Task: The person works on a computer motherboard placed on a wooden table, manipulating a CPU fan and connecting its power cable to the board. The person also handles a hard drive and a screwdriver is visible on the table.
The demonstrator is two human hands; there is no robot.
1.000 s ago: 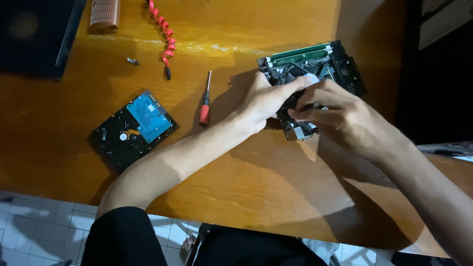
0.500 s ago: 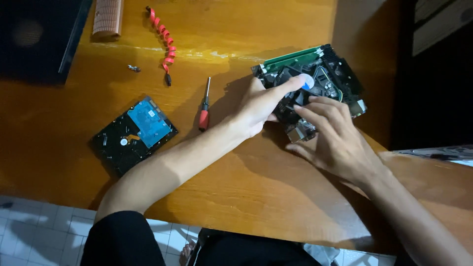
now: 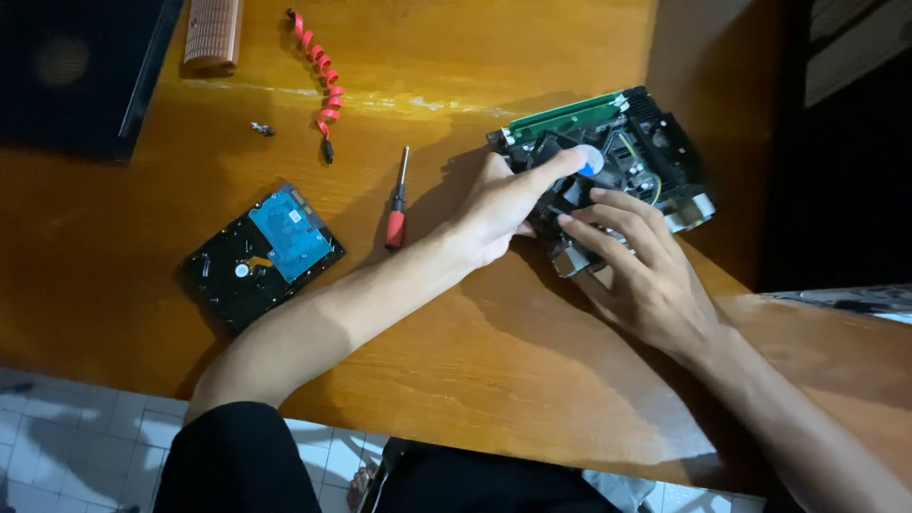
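Two hands on the circuit board [image 3: 627, 157] at table's [image 3: 456, 380] far right; left hand [image 3: 499, 204] grips its near-left edge, forefinger laid across top; right hand [image 3: 646, 271] fingers spread on near edge; long axis runs left-right, slightly tilted; screwdriver [image 3: 396, 211] lies just left, untouched.

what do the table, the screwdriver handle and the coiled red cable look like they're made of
Table: wood with a glossy varnish, judging by the grain lines and bright reflections. Screwdriver: red handle looks like plastic or rubber, the shaft like bare metal. Coiled red cable: seemingly a plastic-sheathed cord with a dark plug at its end.
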